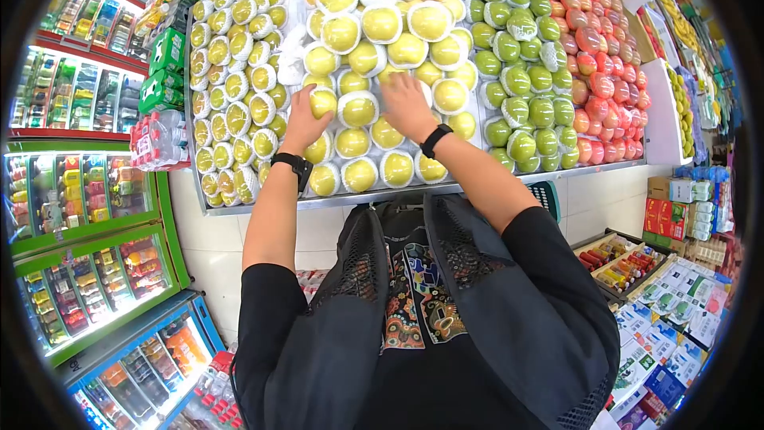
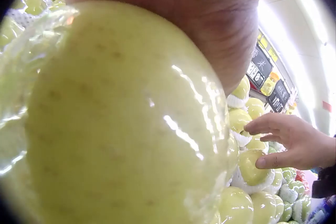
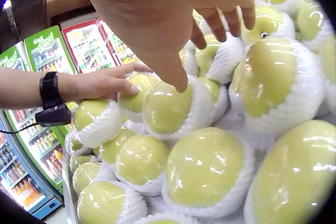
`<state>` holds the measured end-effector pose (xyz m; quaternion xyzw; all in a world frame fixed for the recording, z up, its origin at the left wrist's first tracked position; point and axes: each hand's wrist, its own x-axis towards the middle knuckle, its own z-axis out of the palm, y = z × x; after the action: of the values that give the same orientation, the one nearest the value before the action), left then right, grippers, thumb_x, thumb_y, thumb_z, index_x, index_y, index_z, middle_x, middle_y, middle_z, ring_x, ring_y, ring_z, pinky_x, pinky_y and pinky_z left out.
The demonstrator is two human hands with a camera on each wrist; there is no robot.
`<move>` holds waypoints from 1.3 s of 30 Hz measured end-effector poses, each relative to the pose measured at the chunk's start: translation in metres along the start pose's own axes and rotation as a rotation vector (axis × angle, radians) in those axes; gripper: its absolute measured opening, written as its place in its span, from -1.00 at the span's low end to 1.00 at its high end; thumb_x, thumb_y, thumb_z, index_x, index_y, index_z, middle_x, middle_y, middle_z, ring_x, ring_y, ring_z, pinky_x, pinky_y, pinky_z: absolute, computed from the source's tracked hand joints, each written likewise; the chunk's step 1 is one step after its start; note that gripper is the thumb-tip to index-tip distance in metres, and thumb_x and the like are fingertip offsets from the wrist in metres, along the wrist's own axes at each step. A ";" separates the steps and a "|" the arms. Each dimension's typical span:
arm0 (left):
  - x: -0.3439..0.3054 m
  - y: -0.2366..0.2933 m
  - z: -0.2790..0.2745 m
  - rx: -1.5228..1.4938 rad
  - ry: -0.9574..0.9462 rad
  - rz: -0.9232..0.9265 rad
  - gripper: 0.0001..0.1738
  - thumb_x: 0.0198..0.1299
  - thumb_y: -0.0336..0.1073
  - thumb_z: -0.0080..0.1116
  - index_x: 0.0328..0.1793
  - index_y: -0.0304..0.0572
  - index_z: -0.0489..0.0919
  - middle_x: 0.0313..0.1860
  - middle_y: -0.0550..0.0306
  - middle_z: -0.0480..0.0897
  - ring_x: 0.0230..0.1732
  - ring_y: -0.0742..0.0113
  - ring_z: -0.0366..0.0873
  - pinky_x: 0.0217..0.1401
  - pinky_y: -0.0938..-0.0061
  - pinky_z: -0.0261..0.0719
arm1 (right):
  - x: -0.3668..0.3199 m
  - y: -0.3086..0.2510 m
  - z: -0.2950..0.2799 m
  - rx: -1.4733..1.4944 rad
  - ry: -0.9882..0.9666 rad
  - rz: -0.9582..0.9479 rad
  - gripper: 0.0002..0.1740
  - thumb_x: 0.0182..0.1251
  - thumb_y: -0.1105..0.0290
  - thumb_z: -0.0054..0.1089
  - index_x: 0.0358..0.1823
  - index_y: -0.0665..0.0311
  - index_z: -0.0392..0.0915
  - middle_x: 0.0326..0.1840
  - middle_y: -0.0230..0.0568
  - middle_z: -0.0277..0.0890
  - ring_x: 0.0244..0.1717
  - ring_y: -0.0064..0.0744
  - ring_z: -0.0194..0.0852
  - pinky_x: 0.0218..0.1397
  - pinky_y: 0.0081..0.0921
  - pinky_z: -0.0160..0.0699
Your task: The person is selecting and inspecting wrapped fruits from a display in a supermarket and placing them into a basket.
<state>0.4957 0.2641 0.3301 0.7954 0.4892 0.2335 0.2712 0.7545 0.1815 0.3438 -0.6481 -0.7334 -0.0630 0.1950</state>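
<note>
near edge: netted fruits (image 1: 359, 174) laid along counter (image 1: 326, 201), probably cushioned against bruising
left hand (image 1: 302, 123): wrapped fruit (image 1: 323, 103) gripped, inward of near edge, likely for steadiness
right hand (image 1: 409, 110): held apart, fingers spread; contact cannot be told

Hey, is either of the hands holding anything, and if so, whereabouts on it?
The left hand grips a yellow-green fruit by its sides, between thumb and fingers. The right hand is spread over other fruit, with no clear grip.
</note>
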 end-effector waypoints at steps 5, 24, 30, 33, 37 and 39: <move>0.001 -0.002 -0.005 0.033 0.010 -0.017 -0.08 0.03 -0.12 0.47 0.47 -0.28 0.28 0.35 -0.27 0.39 0.40 -0.21 0.33 0.49 0.09 0.33 | 0.019 -0.041 0.035 0.184 -0.205 -0.153 -0.37 0.04 0.37 0.40 0.22 0.21 0.45 0.15 0.10 0.45 0.16 0.09 0.46 0.21 -0.09 0.48; 0.005 -0.011 -0.010 -0.220 -0.248 -0.146 -0.10 0.01 -0.11 0.54 0.45 -0.28 0.37 0.33 -0.23 0.46 0.36 -0.07 0.43 0.48 0.23 0.36 | 0.044 0.014 0.004 0.163 -0.664 -0.020 -0.04 -0.09 0.07 0.51 0.45 0.01 0.36 0.17 0.11 0.50 0.19 0.05 0.55 0.18 -0.04 0.59; 0.009 -0.014 -0.002 -0.186 -0.319 -0.279 -0.17 0.09 -0.07 0.51 0.41 -0.33 0.43 0.31 -0.20 0.59 0.36 0.01 0.52 0.42 0.25 0.43 | 0.052 0.000 -0.005 -0.056 -0.725 0.024 -0.01 -0.03 0.00 0.46 0.52 -0.03 0.32 0.40 0.17 0.30 0.27 0.18 0.48 0.27 -0.03 0.55; 0.011 -0.031 0.004 -0.215 -0.312 -0.291 -0.18 0.10 -0.06 0.51 0.40 -0.35 0.44 0.31 -0.22 0.58 0.35 0.00 0.52 0.42 0.24 0.43 | 0.056 0.002 0.005 -0.021 -0.739 -0.025 0.00 -0.03 -0.02 0.43 0.52 0.04 0.31 0.37 0.18 0.35 0.22 0.14 0.53 0.23 -0.05 0.59; 0.009 -0.042 0.008 -0.238 -0.283 -0.309 -0.23 0.16 -0.15 0.50 0.40 -0.40 0.42 0.31 -0.16 0.56 0.30 0.10 0.52 0.38 0.31 0.45 | 0.052 0.003 0.010 0.046 -0.699 -0.026 -0.05 -0.02 -0.02 0.45 0.43 0.20 0.35 0.25 0.05 0.46 0.17 -0.01 0.60 0.20 -0.07 0.60; 0.015 -0.052 0.004 -0.222 -0.309 -0.326 -0.20 0.16 -0.13 0.50 0.41 -0.40 0.40 0.31 -0.18 0.56 0.31 0.08 0.52 0.39 0.30 0.45 | 0.054 -0.001 0.028 0.091 -0.662 -0.006 -0.08 -0.02 -0.01 0.45 0.38 0.23 0.36 0.22 0.06 0.47 0.15 0.00 0.61 0.17 -0.08 0.60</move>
<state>0.4707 0.2963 0.2944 0.6975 0.5352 0.1145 0.4625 0.7430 0.2406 0.3381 -0.6218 -0.7611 0.1831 -0.0252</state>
